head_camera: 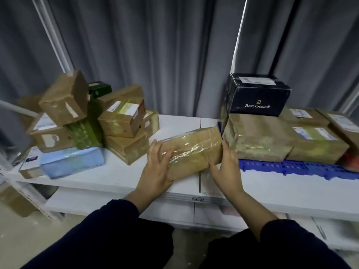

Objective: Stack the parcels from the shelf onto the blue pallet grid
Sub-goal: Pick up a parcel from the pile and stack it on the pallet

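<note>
Clasping one taped parcel (pixel 192 152), left hand (pixel 156 171) and right hand (pixel 226 167) curl fingers (pixel 162 155) round it.

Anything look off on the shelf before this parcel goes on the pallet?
Yes. On the left, the top brown box sits tilted on edge against a slanted green parcel, so that heap looks unstable. The black box on the right has scuffed, whitened edges. The taped parcel being held looks intact.
</note>
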